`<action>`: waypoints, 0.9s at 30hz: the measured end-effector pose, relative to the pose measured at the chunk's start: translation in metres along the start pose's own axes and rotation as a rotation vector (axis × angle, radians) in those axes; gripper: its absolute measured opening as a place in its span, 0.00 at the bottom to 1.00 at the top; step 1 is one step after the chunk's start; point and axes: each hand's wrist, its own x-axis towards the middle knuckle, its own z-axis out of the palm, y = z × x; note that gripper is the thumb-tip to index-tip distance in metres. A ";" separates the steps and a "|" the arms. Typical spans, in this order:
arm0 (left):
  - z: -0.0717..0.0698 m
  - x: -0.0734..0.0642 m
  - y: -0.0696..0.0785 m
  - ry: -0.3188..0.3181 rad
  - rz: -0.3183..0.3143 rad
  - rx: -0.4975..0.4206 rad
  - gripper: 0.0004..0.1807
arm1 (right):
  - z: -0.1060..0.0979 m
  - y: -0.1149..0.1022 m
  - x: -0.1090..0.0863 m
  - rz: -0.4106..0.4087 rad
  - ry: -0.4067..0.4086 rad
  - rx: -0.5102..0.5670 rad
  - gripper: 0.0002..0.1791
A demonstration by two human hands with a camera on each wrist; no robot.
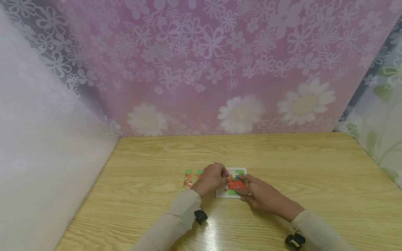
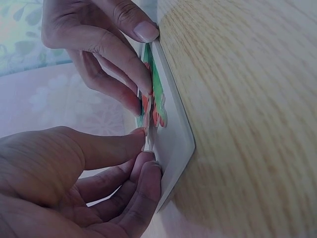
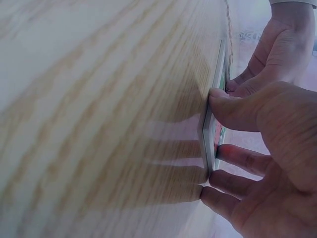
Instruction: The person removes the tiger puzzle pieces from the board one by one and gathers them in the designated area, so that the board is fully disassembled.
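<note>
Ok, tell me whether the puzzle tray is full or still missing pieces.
Still missing pieces: the puzzle tray shows bare white, and loose pieces lie beside it.

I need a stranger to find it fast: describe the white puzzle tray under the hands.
On the wooden table before the pink flowered curtain, look near the front middle, where both hands meet. The puzzle tray is the flat white-rimmed board with orange tiger pieces set in it; the loose puzzle pieces to its left lie bare on the wood, without a rim.

Both hands (image 1: 238, 190) on tiger puzzle (image 1: 233, 183)
</note>
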 end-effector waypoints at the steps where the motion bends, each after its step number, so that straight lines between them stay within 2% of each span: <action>1: 0.000 0.000 0.000 -0.001 -0.004 -0.003 0.02 | 0.000 0.000 0.000 -0.001 0.000 0.001 0.16; 8: 0.000 0.001 -0.001 -0.008 -0.017 -0.010 0.02 | 0.000 0.000 0.000 -0.001 -0.002 0.007 0.16; 23: -0.001 0.001 -0.001 -0.018 -0.005 -0.030 0.01 | -0.002 -0.002 0.000 -0.005 -0.002 0.006 0.16; 27: -0.002 0.000 0.000 -0.011 -0.007 -0.027 0.04 | -0.002 -0.002 -0.001 -0.005 -0.003 -0.002 0.16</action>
